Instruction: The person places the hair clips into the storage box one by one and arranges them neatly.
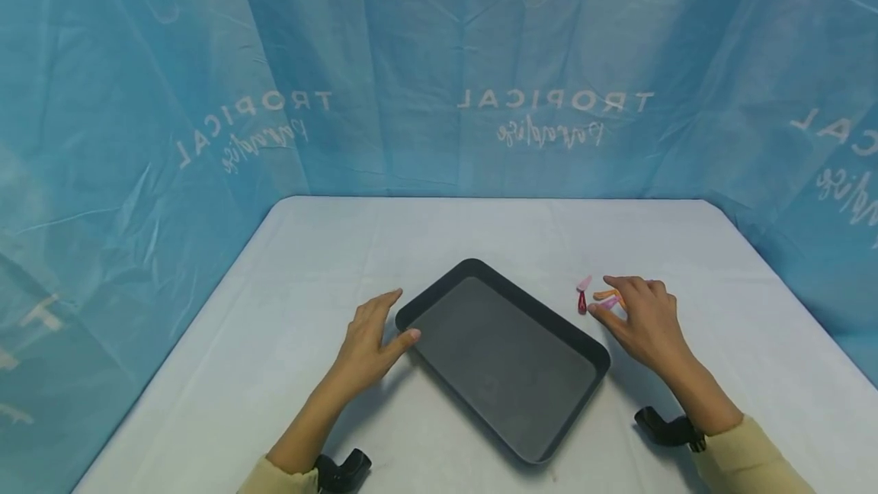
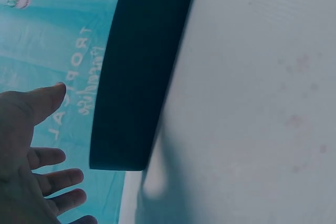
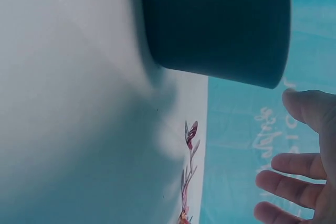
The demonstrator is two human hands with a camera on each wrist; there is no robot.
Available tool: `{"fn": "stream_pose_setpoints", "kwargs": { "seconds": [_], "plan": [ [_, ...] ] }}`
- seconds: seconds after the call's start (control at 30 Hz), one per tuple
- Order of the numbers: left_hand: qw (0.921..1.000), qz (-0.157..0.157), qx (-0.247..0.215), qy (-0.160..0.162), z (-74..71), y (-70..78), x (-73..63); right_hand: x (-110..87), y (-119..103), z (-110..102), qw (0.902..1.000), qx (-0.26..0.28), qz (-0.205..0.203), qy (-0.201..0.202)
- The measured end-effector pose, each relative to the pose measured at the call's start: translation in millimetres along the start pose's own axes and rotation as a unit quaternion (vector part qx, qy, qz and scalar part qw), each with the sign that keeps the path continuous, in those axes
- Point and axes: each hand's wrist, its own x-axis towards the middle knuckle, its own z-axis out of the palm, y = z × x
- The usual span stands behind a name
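A dark grey baking tray point(image 1: 501, 357) lies at an angle on the white-covered table. Near its left corner is my left hand point(image 1: 370, 345), thumb and fingers spread; in the left wrist view a gap shows between the hand and the tray's outer wall point(image 2: 142, 77). My right hand point(image 1: 645, 322) hovers past the tray's right side, fingers apart, holding nothing. Close to its thumb lie several small, slim clip-like pieces: a pink and dark red one point(image 1: 582, 303), plus orange and purple ones point(image 1: 607, 301) partly hidden by the hand. Their exact kind is unclear.
The white cloth point(image 1: 425, 231) covers the table to its edges. Blue printed curtains point(image 1: 411, 59) hang behind and along both sides. A black wrist camera point(image 1: 346, 471) sits at the left wrist, another point(image 1: 661, 427) at the right.
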Motion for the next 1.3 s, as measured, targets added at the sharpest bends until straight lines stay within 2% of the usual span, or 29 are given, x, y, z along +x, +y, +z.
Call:
{"fn": "stream_pose_setpoints", "kwargs": {
  "seconds": [0.23, 0.6, 0.97, 1.3],
  "plan": [
    [0.9985, -0.032, -0.033, -0.028, 4.9, -2.0, 3.3, 5.7, 2, 3, 0.9999, 0.007, 0.004, -0.009],
    [0.9881, -0.094, -0.091, -0.08, 6.3, -4.9, 4.5, 12.5, 7, 9, 0.9996, -0.003, 0.019, -0.022],
    [0.9834, -0.099, -0.117, -0.097, 7.3, -7.7, 7.7, 18.5, 14, 14, 0.9988, -0.005, 0.033, -0.037],
    [0.9737, -0.122, -0.148, -0.123, 6.1, -8.5, 7.1, 28.1, 22, 18, 0.9955, -0.026, 0.056, -0.072]
  ]
}}
